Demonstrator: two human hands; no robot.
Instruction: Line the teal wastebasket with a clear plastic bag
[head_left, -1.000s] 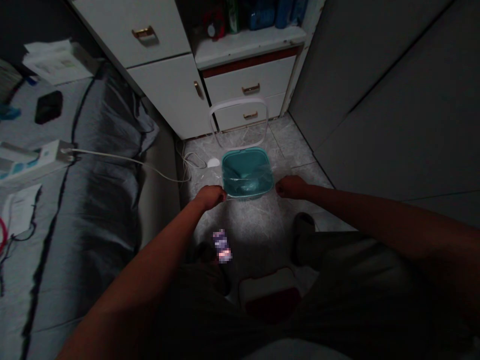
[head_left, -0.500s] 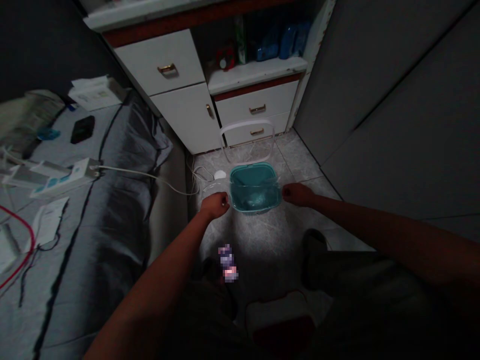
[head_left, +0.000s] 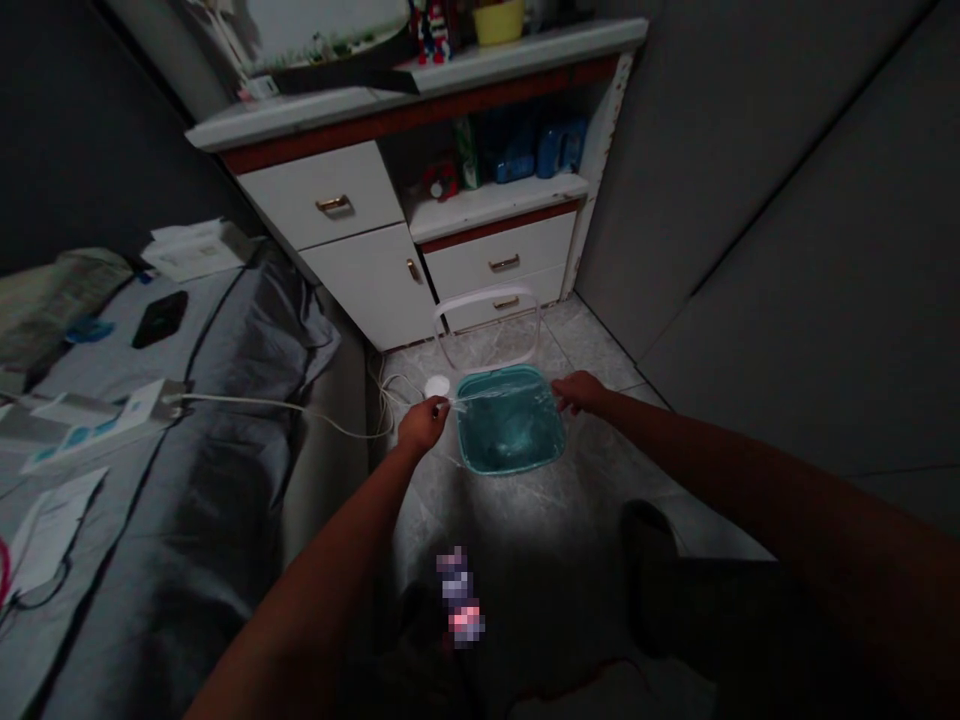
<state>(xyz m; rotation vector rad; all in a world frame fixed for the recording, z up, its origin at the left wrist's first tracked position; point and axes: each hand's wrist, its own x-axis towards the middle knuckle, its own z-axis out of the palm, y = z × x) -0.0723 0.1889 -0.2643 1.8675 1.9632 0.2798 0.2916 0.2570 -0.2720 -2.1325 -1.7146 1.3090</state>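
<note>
Centrally, note the teal bin (head_left: 511, 470), upright on the grey marbled floor (head_left: 600, 475), with its opening toward the viewer. Across its rear part, observe the clear plastic film (head_left: 502, 392), drawn out between left and right in a thin, glossy, gathered edge. At the left end, see the left hand (head_left: 421, 428), fingers closed in a narrow pinch on the film, just beside the rim. At the other end, see the right hand (head_left: 583, 393), likewise curled tight on the film near the bin's right rear corner. Impossible to tell from this angle whether touching the rim. Behind the bin, note the pale hoop (head_left: 480, 296), upright before the white cabinet (head_left: 367, 285). Beside the bin's left rear corner, find the white disc (head_left: 437, 386), near loops of white cable (head_left: 255, 401). Trace the latter leftward to the power strip (head_left: 142, 412) on grey cloth (head_left: 225, 430). Nearer the viewer, on the floor, note the pixelated patch (head_left: 460, 598), too masked to identify. On the cabinet top, find a yellow pot (head_left: 499, 22).
</note>
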